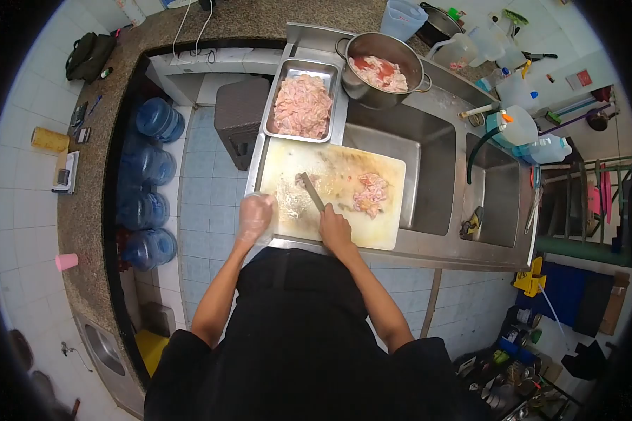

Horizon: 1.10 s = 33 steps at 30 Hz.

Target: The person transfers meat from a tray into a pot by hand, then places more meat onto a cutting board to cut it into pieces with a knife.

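Observation:
My right hand [336, 227] is wrapped round the handle of a knife [312, 191]. Its blade points up and left over the white cutting board [330, 233], with the tip by a small piece of raw meat [302, 179]. In a clear plastic glove, my left hand [257, 216] is closed at the board's left edge; whether it holds anything is hidden. On the board's right side lies a small pile of raw meat [370, 194]. Wet scraps are spread over the board's left half.
Beyond the board stand a metal tray [269, 128] of cut raw meat and a large pot [373, 97] with more meat in reddish liquid. The board partly covers a sink basin [439, 175]; a second basin [498, 217] lies right. Large water bottles [147, 165] stand at left.

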### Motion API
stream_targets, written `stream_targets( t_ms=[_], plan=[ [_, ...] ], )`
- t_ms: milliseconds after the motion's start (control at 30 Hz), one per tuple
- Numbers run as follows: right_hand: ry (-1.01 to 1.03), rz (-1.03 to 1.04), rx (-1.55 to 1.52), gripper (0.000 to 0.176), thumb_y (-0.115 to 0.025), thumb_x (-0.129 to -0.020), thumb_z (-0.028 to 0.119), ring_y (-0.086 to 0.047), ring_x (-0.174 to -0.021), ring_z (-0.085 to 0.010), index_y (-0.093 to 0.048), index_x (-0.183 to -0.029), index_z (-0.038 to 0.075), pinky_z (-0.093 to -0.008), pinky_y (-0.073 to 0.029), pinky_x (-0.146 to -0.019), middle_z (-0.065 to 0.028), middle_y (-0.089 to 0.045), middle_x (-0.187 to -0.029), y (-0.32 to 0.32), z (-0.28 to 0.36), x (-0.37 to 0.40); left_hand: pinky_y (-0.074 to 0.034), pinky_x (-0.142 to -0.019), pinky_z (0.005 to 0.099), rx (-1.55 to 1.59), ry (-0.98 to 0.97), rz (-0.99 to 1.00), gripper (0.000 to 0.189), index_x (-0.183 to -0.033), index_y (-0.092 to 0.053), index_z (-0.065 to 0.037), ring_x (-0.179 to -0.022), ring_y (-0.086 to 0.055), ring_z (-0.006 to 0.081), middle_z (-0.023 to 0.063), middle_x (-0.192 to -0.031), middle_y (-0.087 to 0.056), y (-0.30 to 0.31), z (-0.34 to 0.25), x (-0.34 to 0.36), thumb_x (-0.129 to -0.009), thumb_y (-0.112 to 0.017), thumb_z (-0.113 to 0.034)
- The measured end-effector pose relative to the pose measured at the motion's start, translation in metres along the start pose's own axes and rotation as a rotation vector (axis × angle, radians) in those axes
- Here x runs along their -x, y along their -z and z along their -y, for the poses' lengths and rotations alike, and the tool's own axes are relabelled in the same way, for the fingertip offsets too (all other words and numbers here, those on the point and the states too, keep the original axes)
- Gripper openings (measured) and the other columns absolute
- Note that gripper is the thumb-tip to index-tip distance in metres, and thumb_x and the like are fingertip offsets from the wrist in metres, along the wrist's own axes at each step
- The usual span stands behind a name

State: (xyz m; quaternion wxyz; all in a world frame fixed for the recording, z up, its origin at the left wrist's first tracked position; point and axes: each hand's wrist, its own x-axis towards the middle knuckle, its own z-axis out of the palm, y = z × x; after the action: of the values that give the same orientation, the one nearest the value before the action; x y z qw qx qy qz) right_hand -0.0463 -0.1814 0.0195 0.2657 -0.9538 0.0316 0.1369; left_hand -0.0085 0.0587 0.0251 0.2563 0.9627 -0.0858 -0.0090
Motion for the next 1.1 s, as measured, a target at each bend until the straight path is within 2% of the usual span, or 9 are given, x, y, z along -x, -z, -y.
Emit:
stream_targets(
  t_ms=[100,233,433,500,600,733,833,933,1100],
  plan=[
    [0.0,0.015,0.006,0.022,-0.049,-0.101,0.026,-0.064,-0.072,-0.0509,-0.049,-0.103,0.004,-0.0608,-0.051,-0.065,-0.03,-0.064,-0.075,-0.002,-0.001,-0.003,-0.051,-0.066,0.0442,-0.134,0.087,-0.01,0.016,-0.093,-0.067,-0.004,-0.078,-0.066,0.0347,0.0176,-0.086,-0.067,0.03,-0.009,-0.041,-0.088,-0.059,-0.018],
    [0.025,0.008,0.003,0.023,-0.05,-0.1,0.026,-0.064,-0.07,-0.0517,-0.05,-0.104,0.004,-0.0607,-0.051,-0.063,-0.0302,-0.064,-0.073,-0.001,-0.004,-0.002,-0.052,-0.083,0.0404,1.13,0.217,0.053,0.035,-0.117,-0.055,-0.005,-0.098,-0.064,0.0343,0.0197,-0.105,-0.063,0.074,-0.065,-0.125,-0.089,-0.063,-0.024],
    [0.049,-0.024,-0.02,0.023,-0.053,-0.099,0.026,-0.062,-0.069,-0.0522,-0.051,-0.102,0.003,-0.0614,-0.049,-0.061,-0.0312,-0.062,-0.07,0.017,-0.012,0.011,-0.051,-0.083,0.0453,0.218,0.109,-0.269,0.038,-0.109,-0.059,0.0,-0.098,-0.065,0.0371,0.0243,-0.102,-0.066,-0.03,-0.009,-0.152,-0.086,-0.067,-0.03],
    [0.002,-0.048,-0.049,0.023,-0.052,-0.1,0.025,-0.063,-0.069,-0.0522,-0.051,-0.101,0.002,-0.0613,-0.049,-0.062,-0.0308,-0.063,-0.07,0.024,-0.018,0.019,-0.052,-0.08,0.0473,0.021,0.107,0.076,0.031,-0.086,-0.067,0.001,-0.091,-0.066,0.0383,0.0253,-0.091,-0.067,-0.05,-0.006,-0.131,-0.083,-0.069,-0.03],
    [-0.05,-0.094,-0.083,0.023,-0.052,-0.1,0.025,-0.062,-0.069,-0.0524,-0.052,-0.1,0.002,-0.0616,-0.049,-0.062,-0.0306,-0.063,-0.07,0.024,-0.028,0.029,-0.052,-0.076,0.0477,0.107,0.046,0.075,0.034,-0.07,-0.067,0.0,-0.078,-0.066,0.0393,0.0225,-0.08,-0.066,-0.044,-0.035,-0.098,-0.083,-0.07,-0.031],
    [-0.072,-0.099,-0.109,0.024,-0.052,-0.1,0.025,-0.062,-0.069,-0.0528,-0.052,-0.099,0.002,-0.062,-0.048,-0.063,-0.0314,-0.062,-0.07,0.021,-0.025,0.029,-0.053,-0.069,0.0451,0.108,-0.044,0.068,0.034,-0.074,-0.067,0.0,-0.068,-0.064,0.0386,0.0198,-0.077,-0.066,-0.055,-0.031,-0.1,-0.079,-0.077,-0.033],
    [-0.035,-0.043,-0.125,0.023,-0.052,-0.1,0.025,-0.062,-0.07,-0.0529,-0.051,-0.101,0.002,-0.0618,-0.048,-0.063,-0.0312,-0.062,-0.07,0.019,-0.015,0.025,-0.053,-0.063,0.0413,0.276,0.02,0.059,0.035,-0.075,-0.066,0.0,-0.065,-0.064,0.0354,0.0174,-0.074,-0.066,-0.05,-0.028,-0.084,-0.073,-0.085,-0.029],
    [0.03,-0.014,-0.126,0.022,-0.051,-0.1,0.024,-0.062,-0.07,-0.053,-0.051,-0.102,0.002,-0.0613,-0.049,-0.064,-0.0311,-0.063,-0.071,0.012,-0.01,0.02,-0.053,-0.06,0.033,0.287,0.105,-0.179,0.035,-0.083,-0.07,-0.002,-0.064,-0.065,0.0178,0.0131,-0.07,-0.067,-0.058,-0.013,-0.059,-0.067,-0.091,-0.025],
    [-0.06,-0.088,-0.079,0.02,-0.049,-0.1,0.022,-0.061,-0.069,-0.0542,-0.05,-0.102,0.002,-0.0624,-0.047,-0.064,-0.0323,-0.062,-0.071,0.013,-0.011,0.011,-0.053,-0.063,0.0319,0.41,0.333,-0.086,0.035,-0.092,-0.075,-0.003,-0.064,-0.066,0.0204,0.0117,-0.074,-0.07,-0.051,-0.003,-0.034,-0.068,-0.088,-0.025]
  ],
)
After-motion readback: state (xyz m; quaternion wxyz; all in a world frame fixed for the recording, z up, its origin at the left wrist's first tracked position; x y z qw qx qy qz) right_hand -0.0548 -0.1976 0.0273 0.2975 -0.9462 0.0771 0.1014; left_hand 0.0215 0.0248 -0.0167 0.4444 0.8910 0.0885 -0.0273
